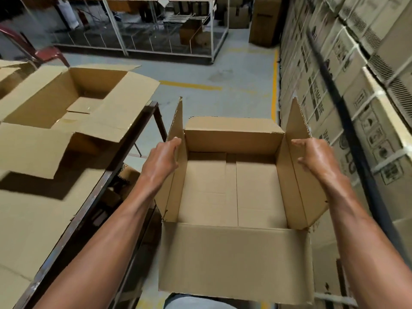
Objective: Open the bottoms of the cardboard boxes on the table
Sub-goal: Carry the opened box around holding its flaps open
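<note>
I hold an open cardboard box (231, 192) in the air in front of me, to the right of the table. Its top flaps stand up and its bottom flaps lie shut inside. My left hand (161, 160) grips the box's left wall, fingers over the edge below the upright flap. My right hand (316, 157) grips the right wall the same way. A second cardboard box (73, 101) sits on the table (89, 210) at the left, open, with its flaps spread outward.
Flat cardboard sheets cover the table top. A wall of stacked printed cartons (356, 108) rises close on the right. A red chair (44, 52) and metal shelving (138, 30) stand farther back across the grey floor with yellow lines.
</note>
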### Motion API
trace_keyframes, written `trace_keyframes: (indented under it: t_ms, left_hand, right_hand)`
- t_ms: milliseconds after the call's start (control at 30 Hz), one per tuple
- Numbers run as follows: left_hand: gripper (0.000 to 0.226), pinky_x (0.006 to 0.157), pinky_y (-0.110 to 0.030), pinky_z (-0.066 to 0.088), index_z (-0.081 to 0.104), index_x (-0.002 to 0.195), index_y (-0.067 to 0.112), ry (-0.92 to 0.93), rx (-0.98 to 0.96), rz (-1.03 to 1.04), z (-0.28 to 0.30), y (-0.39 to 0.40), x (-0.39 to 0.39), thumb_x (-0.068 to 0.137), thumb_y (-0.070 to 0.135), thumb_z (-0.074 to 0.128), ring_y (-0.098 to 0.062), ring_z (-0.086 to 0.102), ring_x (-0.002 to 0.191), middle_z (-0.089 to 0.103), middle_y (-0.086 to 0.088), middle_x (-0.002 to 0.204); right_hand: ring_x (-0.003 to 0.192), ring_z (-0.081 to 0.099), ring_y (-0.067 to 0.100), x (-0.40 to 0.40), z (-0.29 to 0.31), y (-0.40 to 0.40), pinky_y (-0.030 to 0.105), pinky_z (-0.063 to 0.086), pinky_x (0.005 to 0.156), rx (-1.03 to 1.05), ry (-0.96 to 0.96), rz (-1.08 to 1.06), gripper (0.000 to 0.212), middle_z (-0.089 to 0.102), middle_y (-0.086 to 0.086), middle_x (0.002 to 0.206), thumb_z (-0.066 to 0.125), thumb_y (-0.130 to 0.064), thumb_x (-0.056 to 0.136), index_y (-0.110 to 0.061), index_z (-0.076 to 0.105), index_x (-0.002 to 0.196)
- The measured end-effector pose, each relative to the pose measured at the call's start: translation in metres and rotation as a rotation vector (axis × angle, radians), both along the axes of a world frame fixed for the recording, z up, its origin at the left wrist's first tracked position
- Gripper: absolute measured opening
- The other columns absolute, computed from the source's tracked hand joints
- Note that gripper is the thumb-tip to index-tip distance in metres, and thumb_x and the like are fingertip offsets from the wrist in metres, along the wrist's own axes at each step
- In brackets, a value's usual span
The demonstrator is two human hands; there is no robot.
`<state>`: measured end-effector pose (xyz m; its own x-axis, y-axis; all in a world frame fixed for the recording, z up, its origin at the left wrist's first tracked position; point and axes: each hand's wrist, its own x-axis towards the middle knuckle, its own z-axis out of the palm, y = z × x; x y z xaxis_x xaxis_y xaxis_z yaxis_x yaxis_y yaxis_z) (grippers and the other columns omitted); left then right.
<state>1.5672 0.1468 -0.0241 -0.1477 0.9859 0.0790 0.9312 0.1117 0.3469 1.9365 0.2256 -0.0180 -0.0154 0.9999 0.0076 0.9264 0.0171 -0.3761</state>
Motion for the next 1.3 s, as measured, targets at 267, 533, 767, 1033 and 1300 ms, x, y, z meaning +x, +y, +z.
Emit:
trace_keyframes:
  t_ms: [267, 533, 767, 1033, 1300]
  left_hand:
    - [0.077, 0.099, -0.054, 0.052, 0.049, 0.145, 0.020, -0.048, -0.008, 0.044, -0.008, 0.199, -0.025, 0.079, -0.018, 0.057, -0.034, 0.058, 0.127, 0.057, -0.013, 0.142]
    - [0.078, 0.097, -0.054, 0.053, 0.049, 0.145, 0.021, -0.062, 0.024, 0.062, 0.018, 0.375, -0.052, 0.079, -0.020, 0.053, -0.038, 0.057, 0.125, 0.055, -0.013, 0.145]
    - [0.076, 0.102, -0.049, 0.050, 0.049, 0.147, 0.020, -0.057, 0.017, 0.137, 0.021, 0.526, -0.094, 0.079, -0.015, 0.054, -0.037, 0.053, 0.130, 0.051, -0.008, 0.149]
    - [0.074, 0.101, -0.053, 0.050, 0.048, 0.147, 0.025, -0.101, -0.030, 0.283, 0.019, 0.695, -0.157, 0.081, -0.009, 0.056, -0.041, 0.054, 0.127, 0.052, -0.012, 0.147]
    - [0.072, 0.096, -0.047, 0.052, 0.052, 0.144, 0.027, -0.118, -0.017, 0.485, 0.015, 0.795, -0.263, 0.081, -0.007, 0.054, -0.043, 0.059, 0.119, 0.060, -0.017, 0.136]
  right_hand:
    - [0.110, 0.068, 0.031, -0.012, 0.009, 0.179, 0.047, 0.049, 0.105, -0.009, 0.010, -0.021, 0.064, 0.064, 0.015, 0.132, 0.073, 0.010, 0.081, -0.015, 0.058, 0.138]
    - [0.109, 0.069, 0.029, -0.048, 0.040, 0.358, 0.046, 0.048, 0.106, 0.020, 0.024, -0.012, 0.064, 0.061, 0.012, 0.138, 0.074, 0.006, 0.081, -0.016, 0.057, 0.139]
    - [0.116, 0.066, 0.027, -0.085, 0.034, 0.524, 0.038, 0.045, 0.109, 0.027, 0.029, 0.041, 0.063, 0.063, 0.012, 0.135, 0.073, 0.009, 0.081, -0.014, 0.059, 0.138]
    - [0.122, 0.062, 0.030, -0.157, 0.030, 0.749, 0.037, 0.047, 0.103, -0.034, 0.016, 0.191, 0.065, 0.064, 0.013, 0.134, 0.067, 0.011, 0.079, -0.018, 0.061, 0.137]
    - [0.107, 0.067, 0.037, -0.289, 0.026, 0.925, 0.039, 0.052, 0.089, -0.065, 0.007, 0.366, 0.069, 0.068, 0.021, 0.120, 0.065, 0.011, 0.076, -0.022, 0.063, 0.136]
